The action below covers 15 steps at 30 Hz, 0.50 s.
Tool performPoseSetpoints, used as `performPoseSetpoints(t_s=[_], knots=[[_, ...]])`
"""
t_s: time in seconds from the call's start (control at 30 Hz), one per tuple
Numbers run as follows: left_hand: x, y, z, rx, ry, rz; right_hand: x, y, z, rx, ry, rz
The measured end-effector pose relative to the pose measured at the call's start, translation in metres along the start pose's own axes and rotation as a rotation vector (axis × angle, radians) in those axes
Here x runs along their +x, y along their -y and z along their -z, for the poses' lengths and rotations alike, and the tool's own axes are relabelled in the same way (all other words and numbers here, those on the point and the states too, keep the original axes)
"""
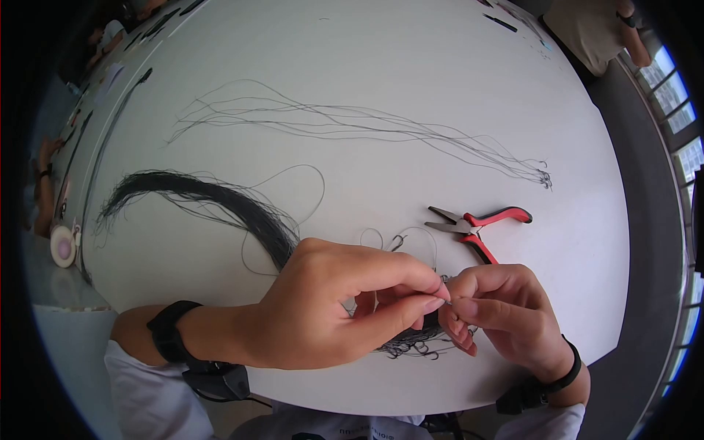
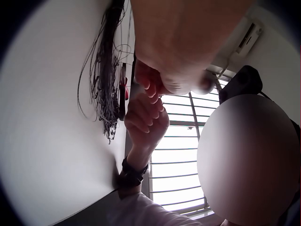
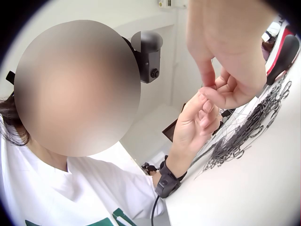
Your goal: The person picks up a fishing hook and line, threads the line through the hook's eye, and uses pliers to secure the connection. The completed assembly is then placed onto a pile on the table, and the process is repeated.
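My left hand (image 1: 345, 308) and right hand (image 1: 513, 312) meet fingertip to fingertip over the near part of the table. Thumb and forefinger of each pinch a tiny, thin dark piece between them, which looks like fishing line; whether a hook is on it I cannot tell. Below the hands lies a thick bundle of dark fishing lines (image 1: 213, 196), its hooked end (image 1: 414, 348) partly hidden by the left hand. In the right wrist view the bundle's hooks (image 3: 244, 136) spread across the table. A loose hook (image 1: 398, 242) with curled line lies just beyond the fingers.
Red-handled pliers (image 1: 469, 226) lie with jaws apart beyond the right hand. Farther back, a thinner group of hooked lines (image 1: 352, 121) stretches across the white table (image 1: 411, 59). A round white spool (image 1: 64, 246) is at the left edge. Other people (image 1: 590, 33) are around the table.
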State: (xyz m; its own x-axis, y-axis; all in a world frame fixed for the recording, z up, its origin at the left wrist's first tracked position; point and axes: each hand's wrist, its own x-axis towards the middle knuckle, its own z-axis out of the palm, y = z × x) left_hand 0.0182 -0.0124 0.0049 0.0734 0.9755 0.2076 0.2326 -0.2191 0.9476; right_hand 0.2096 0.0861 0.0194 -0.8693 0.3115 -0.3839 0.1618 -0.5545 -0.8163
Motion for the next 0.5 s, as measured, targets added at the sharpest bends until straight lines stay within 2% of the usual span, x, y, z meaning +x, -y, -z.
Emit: performPoseSetpoints(t_s=[0.5], knots=[[0.0003,-0.0049,0.0021,0.021,0.042,0.013,-0.0029,-0.0064,-0.0046,-0.170,-0.045,0.167]])
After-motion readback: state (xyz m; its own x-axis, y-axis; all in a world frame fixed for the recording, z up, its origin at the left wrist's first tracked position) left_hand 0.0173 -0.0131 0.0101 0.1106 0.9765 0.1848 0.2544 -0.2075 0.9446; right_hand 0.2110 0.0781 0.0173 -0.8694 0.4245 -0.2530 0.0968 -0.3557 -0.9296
